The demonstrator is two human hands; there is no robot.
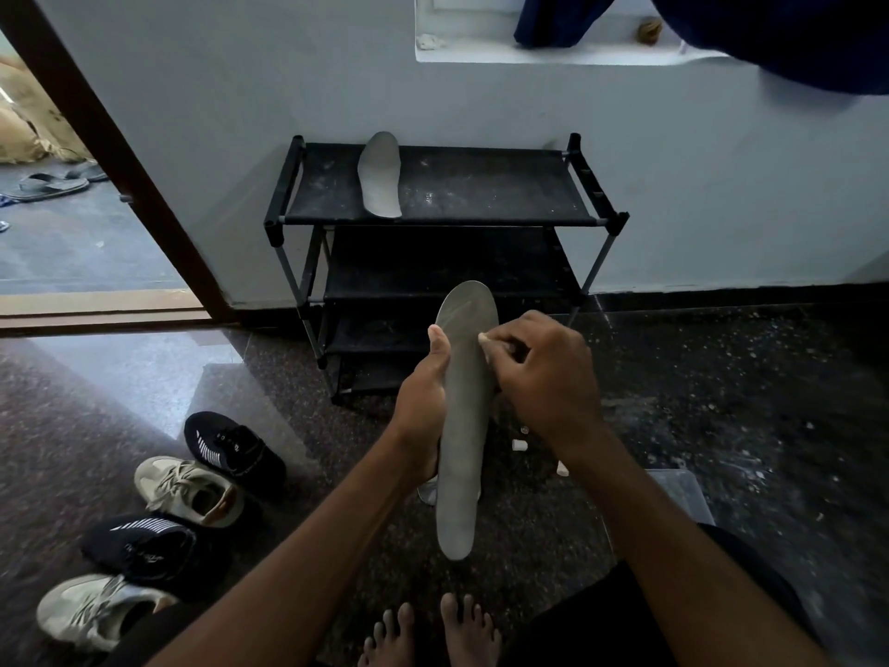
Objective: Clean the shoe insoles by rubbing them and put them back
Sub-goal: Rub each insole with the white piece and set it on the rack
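A long grey insole (464,426) stands upright in front of me. My left hand (425,402) grips its left edge, thumb up along the side. My right hand (539,373) is curled against the insole's upper right edge, pinching a small white piece (482,338) between fingertips and pressing it on the surface. A second grey insole (380,174) lies flat on the top shelf of the black shoe rack (481,195). Two beige sneakers (187,491) (91,611) and two black sneakers (231,447) (144,546) sit on the floor at the lower left.
The rack stands against a pale wall. An open doorway (72,223) with sandals (53,182) outside is at the left. Small white bits (518,444) lie on the dark speckled floor. A clear plastic box (683,493) sits by my right arm. My bare feet (428,633) show at the bottom.
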